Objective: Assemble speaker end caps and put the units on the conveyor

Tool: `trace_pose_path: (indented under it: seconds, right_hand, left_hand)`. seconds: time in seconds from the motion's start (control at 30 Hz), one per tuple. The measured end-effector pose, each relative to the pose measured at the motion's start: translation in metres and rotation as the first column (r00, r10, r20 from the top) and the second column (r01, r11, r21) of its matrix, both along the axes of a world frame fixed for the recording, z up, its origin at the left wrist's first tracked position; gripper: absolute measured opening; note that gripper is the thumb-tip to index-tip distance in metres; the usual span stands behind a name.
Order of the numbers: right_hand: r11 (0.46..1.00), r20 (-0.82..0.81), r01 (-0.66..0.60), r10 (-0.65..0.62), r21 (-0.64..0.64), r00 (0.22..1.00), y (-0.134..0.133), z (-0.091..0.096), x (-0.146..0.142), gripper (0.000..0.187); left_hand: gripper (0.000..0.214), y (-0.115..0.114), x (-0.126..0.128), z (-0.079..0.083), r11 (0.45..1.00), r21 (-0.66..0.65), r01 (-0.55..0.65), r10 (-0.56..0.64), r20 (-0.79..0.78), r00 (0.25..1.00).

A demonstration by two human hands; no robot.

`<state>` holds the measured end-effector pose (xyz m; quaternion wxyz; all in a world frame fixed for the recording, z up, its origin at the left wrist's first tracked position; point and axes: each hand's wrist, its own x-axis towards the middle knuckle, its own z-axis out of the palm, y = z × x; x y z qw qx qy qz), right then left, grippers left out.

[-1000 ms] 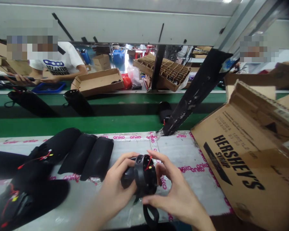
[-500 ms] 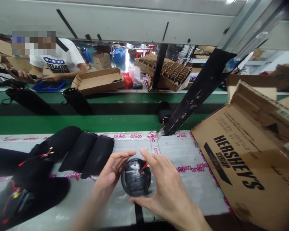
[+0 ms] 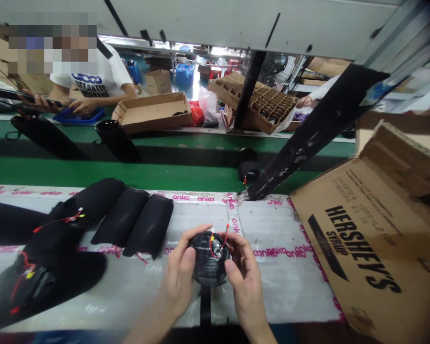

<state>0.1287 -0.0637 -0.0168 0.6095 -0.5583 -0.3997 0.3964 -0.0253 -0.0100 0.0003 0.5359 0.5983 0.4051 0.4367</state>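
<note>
Both my hands hold a round black speaker part [image 3: 207, 265] upright on the workbench, its end facing me. My left hand [image 3: 179, 282] grips its left side with thumb and fingers. My right hand [image 3: 241, 274] wraps its right side, fingertips at the red wire [image 3: 218, 241] that sticks out of the top. A black strap [image 3: 205, 306] hangs below the part toward me.
Several black fabric-covered speaker shells [image 3: 132, 227] with red wires lie to the left on the taped plastic sheet [image 3: 272, 282]. A cardboard Hershey's Syrup box [image 3: 372, 248] fills the right. A green conveyor belt [image 3: 93, 172] runs beyond, with a slanted black post [image 3: 308, 138], cartons and two people behind.
The black part was turned from side-on to end-on. My hands closed in around it, and my right fingers moved up to the red wire. The view shifted slightly down.
</note>
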Motion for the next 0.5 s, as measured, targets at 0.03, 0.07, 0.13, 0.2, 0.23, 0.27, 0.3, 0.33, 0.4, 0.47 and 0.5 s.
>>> trace_pose_path:
  seconds: [0.03, 0.07, 0.13, 0.2, 0.23, 0.27, 0.3, 0.33, 0.4, 0.47, 0.5]
  right_hand:
    - [1.0, -0.013, 0.025, -0.025, -0.006, 1.0, -0.001, 0.001, -0.003, 0.042]
    - [0.999, -0.017, 0.042, -0.042, -0.013, 0.999, -0.003, 0.003, -0.004, 0.039]
    - [0.998, -0.001, 0.055, -0.055, -0.022, 0.999, -0.005, 0.009, -0.003, 0.035]
    - [0.999, 0.04, 0.052, -0.052, -0.013, 0.998, -0.006, 0.015, -0.001, 0.033]
    - [0.999, 0.06, 0.053, -0.052, -0.004, 0.997, -0.006, 0.018, 0.0, 0.032]
    - [0.998, 0.073, 0.055, -0.055, 0.003, 0.996, -0.007, 0.021, 0.0, 0.032]
    - [0.998, 0.073, 0.059, -0.059, 0.002, 0.996, -0.007, 0.022, 0.0, 0.032]
    - [0.998, 0.062, 0.064, -0.064, -0.007, 0.996, -0.007, 0.023, 0.0, 0.032]
    - [0.996, 0.015, 0.076, -0.076, -0.04, 0.997, -0.008, 0.023, -0.002, 0.034]
    - [0.994, -0.017, 0.095, -0.096, -0.06, 0.995, -0.009, 0.022, -0.003, 0.035]
    - [0.992, -0.015, 0.108, -0.109, -0.058, 0.994, -0.009, 0.021, -0.003, 0.034]
  left_hand:
    - [0.055, -0.001, -0.001, 0.001, 1.0, -0.02, 0.007, -0.007, -0.002, 1.0]
    - [0.058, -0.001, -0.003, 0.001, 0.999, -0.033, 0.023, -0.023, 0.0, 1.0]
    - [0.065, 0.0, -0.01, -0.002, 0.997, -0.026, 0.073, -0.072, 0.014, 0.997]
    - [0.072, 0.002, -0.02, -0.01, 0.993, 0.021, 0.116, -0.116, 0.014, 0.993]
    - [0.074, 0.002, -0.025, -0.015, 0.992, 0.049, 0.118, -0.118, 0.004, 0.993]
    - [0.073, 0.0, -0.03, -0.02, 0.991, 0.069, 0.112, -0.111, -0.015, 0.994]
    - [0.069, -0.002, -0.034, -0.025, 0.992, 0.079, 0.098, -0.095, -0.04, 0.995]
    - [0.063, -0.006, -0.037, -0.029, 0.994, 0.083, 0.077, -0.072, -0.064, 0.995]
    - [0.055, -0.013, -0.039, -0.033, 0.996, 0.082, 0.035, -0.027, -0.091, 0.995]
    - [0.055, -0.019, -0.036, -0.03, 0.997, 0.078, 0.014, -0.01, -0.061, 0.998]
    - [0.056, -0.02, -0.033, -0.027, 0.997, 0.074, 0.01, -0.008, -0.026, 1.0]
